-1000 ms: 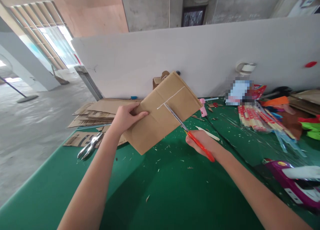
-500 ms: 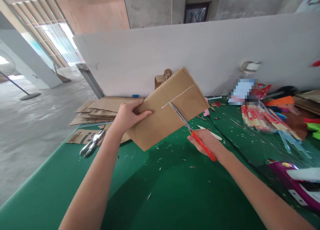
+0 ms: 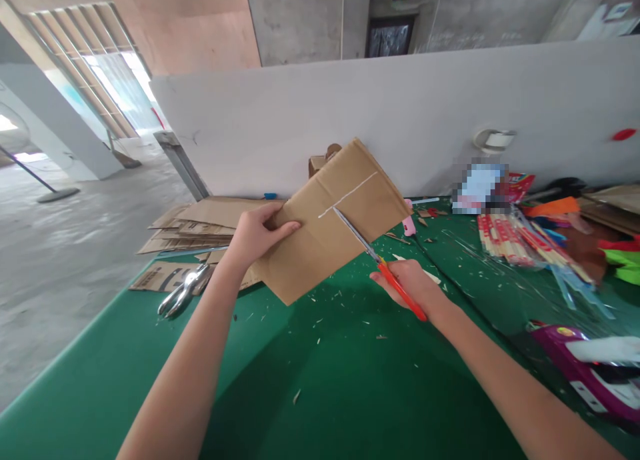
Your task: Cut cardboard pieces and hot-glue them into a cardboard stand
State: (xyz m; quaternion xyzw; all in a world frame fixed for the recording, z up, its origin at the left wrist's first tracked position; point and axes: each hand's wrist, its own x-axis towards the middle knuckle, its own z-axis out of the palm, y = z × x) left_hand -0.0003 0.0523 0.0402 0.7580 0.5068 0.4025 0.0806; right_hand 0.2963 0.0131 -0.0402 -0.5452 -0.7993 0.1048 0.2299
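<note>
A brown piece of cardboard (image 3: 310,247) is held up tilted above the green table by my left hand (image 3: 260,237), thumb on its near face and the other fingers hidden behind. A white line runs across its upper part. In my right hand (image 3: 407,283) are scissors (image 3: 400,293) with red handles, my fingers wrapped around them. Their blades lie over the cardboard, tips near the lower end of the white line. Whether the blades pass through the cardboard I cannot tell.
Stacked cardboard (image 3: 200,227) and metal pliers-like tool (image 3: 184,290) lie on the left. A pink glue gun (image 3: 409,221) is behind the cardboard. Packaged sticks (image 3: 505,237) and a purple device (image 3: 575,360) lie right. Scraps dot the green table (image 3: 280,407); a white partition (image 3: 400,107) stands behind.
The view has tilted and shifted slightly. The scissor tips remain close to the white line, and both hands keep their hold.
</note>
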